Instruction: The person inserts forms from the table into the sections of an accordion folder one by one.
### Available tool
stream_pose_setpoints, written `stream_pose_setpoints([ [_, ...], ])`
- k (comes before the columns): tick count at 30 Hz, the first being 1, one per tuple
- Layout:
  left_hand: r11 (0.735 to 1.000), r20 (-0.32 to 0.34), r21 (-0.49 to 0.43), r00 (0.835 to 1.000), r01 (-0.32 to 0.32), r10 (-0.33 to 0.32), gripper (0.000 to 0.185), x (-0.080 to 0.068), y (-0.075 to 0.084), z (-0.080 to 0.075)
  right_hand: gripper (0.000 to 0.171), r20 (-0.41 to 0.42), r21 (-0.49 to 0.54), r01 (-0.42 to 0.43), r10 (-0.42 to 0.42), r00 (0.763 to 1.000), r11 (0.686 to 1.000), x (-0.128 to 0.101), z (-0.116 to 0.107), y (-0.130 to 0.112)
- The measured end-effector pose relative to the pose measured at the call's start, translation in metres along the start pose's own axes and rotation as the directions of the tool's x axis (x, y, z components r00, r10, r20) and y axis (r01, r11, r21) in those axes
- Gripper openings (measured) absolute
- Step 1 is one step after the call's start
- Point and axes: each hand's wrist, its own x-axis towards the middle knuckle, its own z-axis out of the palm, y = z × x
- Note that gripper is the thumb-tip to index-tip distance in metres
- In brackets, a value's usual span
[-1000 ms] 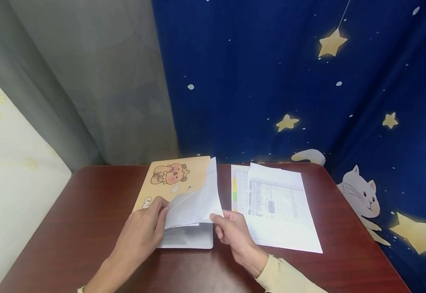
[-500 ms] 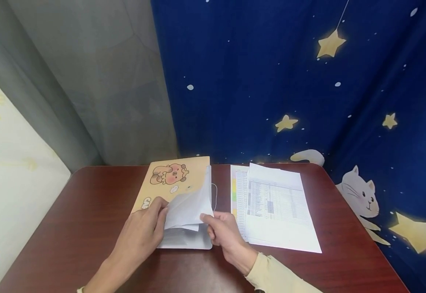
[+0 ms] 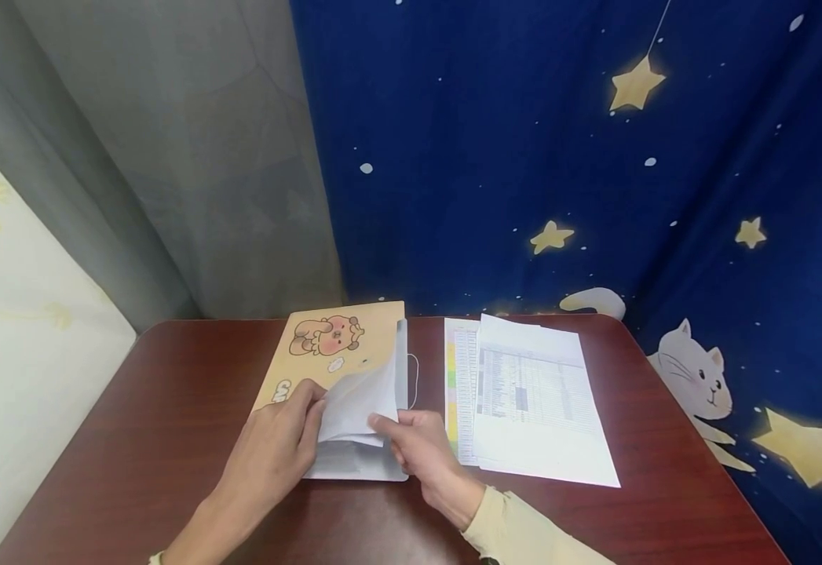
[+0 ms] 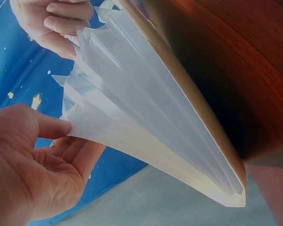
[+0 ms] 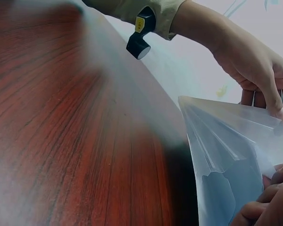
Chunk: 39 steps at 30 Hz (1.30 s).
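**Two hands at a pleated folder**

The folder (image 3: 375, 337) lies on the red-brown table (image 3: 163, 424), directly before the person and left of the printed sheets (image 3: 545, 455). Its tan cover bears a drawn animal, and a thin white loop (image 3: 415, 383) juts from its right side. The left hand (image 3: 271, 439) pinches the folder's near edge between thumb and fingers. The right hand (image 3: 426, 453), fingers curled under the thumb, grips a white leaf (image 3: 357, 400); I cannot tell whether this is paper or part of the folder.

The left-wrist view reveals what the head view conceals: translucent pleats (image 4: 132, 89), fanned wide at the mouth and narrowing to a corner. Only the right-wrist view shows a black device (image 5: 141, 30) with a yellow label at the left cuff. Only the head view shows the printed sheets and the drawn animal.

Count: two hands, one folder, one drawn animal, one loop, and at least two printed sheets, overlapping, one edged with coloured bands.
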Motion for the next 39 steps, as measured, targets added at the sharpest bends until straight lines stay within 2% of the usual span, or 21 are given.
stream_pose_setpoints([
  [7, 1.000, 0.000, 0.002, 1.000, -0.001, 0.001, 0.014, 0.000, 0.000, 0.000, 0.030, -0.003, -0.036, 0.006, -0.006, 1.000, 0.999, 0.002, 0.006, -0.002],
  [14, 1.000, -0.011, 0.005, 1.000, -0.012, 0.012, 0.015, 0.000, -0.001, 0.000, 0.029, -0.011, -0.041, -0.005, 0.005, 1.000, 0.999, 0.004, 0.010, -0.002],
  [19, 1.000, -0.002, 0.014, 1.000, -0.006, 0.006, 0.014, 0.000, 0.000, 0.000, 0.028, -0.021, -0.090, -0.001, -0.001, 1.000, 0.996, 0.005, 0.012, -0.003],
  [26, 1.000, -0.002, 0.023, 1.000, -0.011, 0.011, 0.014, 0.000, 0.001, 0.001, 0.025, 0.006, -0.121, -0.011, 0.011, 1.000, 0.993, 0.006, 0.010, -0.004],
  [39, 0.999, -0.009, 0.025, 1.000, -0.022, 0.022, 0.014, 0.000, 0.002, 0.002, 0.049, 0.015, -0.174, 0.002, 0.000, 1.000, 0.985, 0.004, 0.004, -0.002],
])
